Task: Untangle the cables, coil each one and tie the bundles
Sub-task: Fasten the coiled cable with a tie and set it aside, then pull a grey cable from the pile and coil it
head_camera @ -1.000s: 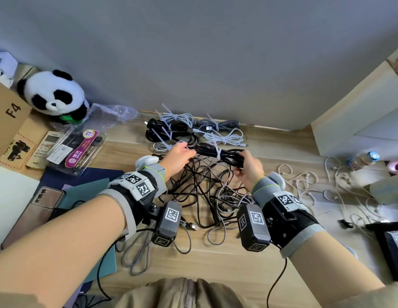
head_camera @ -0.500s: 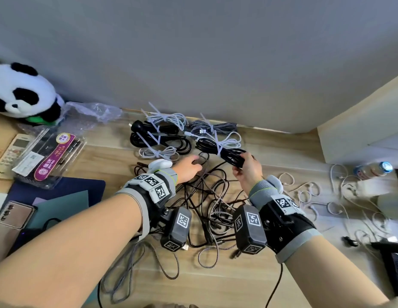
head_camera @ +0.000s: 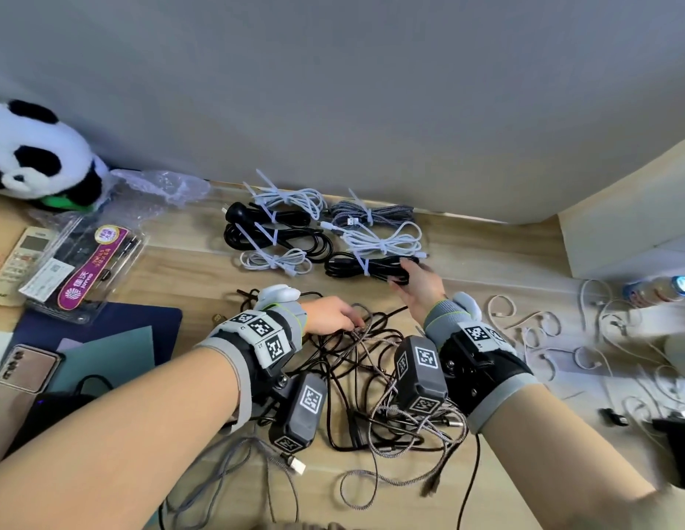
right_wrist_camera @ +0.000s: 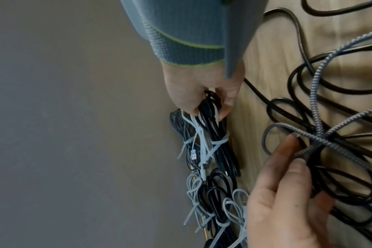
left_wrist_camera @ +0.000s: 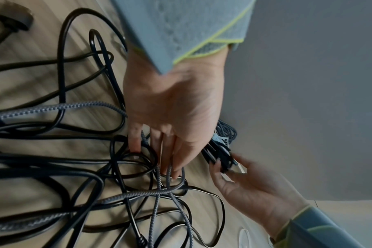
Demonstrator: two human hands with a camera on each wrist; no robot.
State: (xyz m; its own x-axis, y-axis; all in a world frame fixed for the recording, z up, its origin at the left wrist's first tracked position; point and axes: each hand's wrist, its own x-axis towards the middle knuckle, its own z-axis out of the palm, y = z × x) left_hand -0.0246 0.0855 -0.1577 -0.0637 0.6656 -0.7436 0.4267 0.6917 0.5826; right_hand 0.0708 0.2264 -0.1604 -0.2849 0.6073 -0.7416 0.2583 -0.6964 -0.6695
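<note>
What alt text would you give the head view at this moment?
The right hand grips a tied black cable bundle beside six other tied bundles by the wall, while the left hand reaches into the tangle of loose cables on the wooden floor.

Right hand (head_camera: 417, 286) clenched, gripping; left hand (head_camera: 330, 314) fingers extended.

A plain grey wall (head_camera: 371, 89) fills the far side, lit softly and evenly. Below it runs a light wood-grain surface (head_camera: 486, 262), with a pale seam where the two meet. To the right stands a cream cabinet (head_camera: 631, 223), its side panel angled toward the wall. A plush panda (head_camera: 35, 154) sits in the left corner against the wall.
</note>
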